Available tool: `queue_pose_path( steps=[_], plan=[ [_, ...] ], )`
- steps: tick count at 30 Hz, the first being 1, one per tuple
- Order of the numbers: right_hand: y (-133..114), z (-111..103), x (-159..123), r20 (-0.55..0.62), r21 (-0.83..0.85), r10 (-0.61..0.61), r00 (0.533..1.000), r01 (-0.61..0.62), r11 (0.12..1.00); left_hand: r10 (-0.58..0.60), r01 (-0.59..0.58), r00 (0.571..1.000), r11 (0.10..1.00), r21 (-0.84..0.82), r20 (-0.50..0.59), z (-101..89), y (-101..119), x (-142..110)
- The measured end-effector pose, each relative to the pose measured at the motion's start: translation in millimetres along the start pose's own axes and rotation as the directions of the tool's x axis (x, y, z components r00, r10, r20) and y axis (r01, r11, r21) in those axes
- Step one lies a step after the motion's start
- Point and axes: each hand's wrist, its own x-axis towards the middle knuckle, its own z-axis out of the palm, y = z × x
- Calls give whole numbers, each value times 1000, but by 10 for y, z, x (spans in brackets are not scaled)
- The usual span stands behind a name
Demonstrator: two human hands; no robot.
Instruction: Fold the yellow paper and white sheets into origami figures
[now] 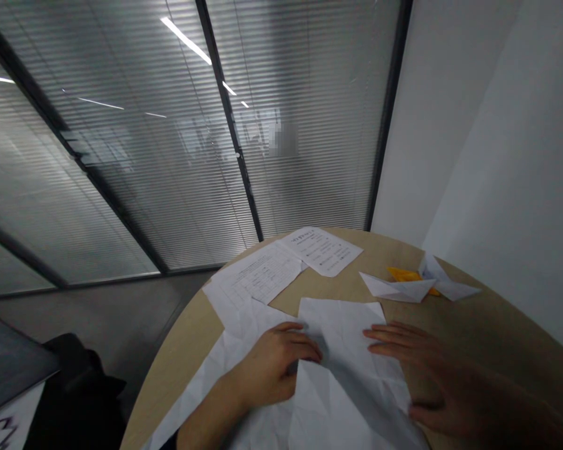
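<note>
Nearest, creased white paper (344, 322) lies on the rounded, wood-toned counter (182, 369), marked all over with fold lines, one flap raised on its near side. The left hand (281, 362) rests across the middle of the creased paper with its fingers curled; with the thumb partly hidden, I cannot tell whether its grip pinches an edge. The right hand (420, 365), dim in shadow, has a wide grip, fingers spread and tips laid on the right margin of the creased paper. Left of the creased paper and lower down, past the curve of the counter, a black object (84, 400) stands over a grey floor (145, 319). Beyond the creased paper to the right sit two folded white paper shapes (398, 289), with a yellow folded piece (403, 274) between them. Beyond it to the left, two printed sheets (267, 272) overlap near the counter's far edge. Farther behind the creased paper rises a glass partition (169, 156) with horizontal blinds, dark frames and bright light streaks, and to its right a plain pale wall (497, 125)
</note>
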Motion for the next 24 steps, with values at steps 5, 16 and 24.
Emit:
queue_pose_path(
  steps=[5, 16, 24],
  plan=[
    [67, -18, -33, 48, 87, 30, 998, -34, 996, -54, 52, 997, 998, -34, -58, 4, -10, 3],
    [165, 60, 21, 22, 109, 256, 966, -257, 960, -82, 99, 971, 993, 62, -226, 67, -49, 50],
    [305, 288, 226, -223, 13, 261, 939, -265, 964, -215, 283, 918, 944, 171, -333, 167, -134, 72]
  ],
)
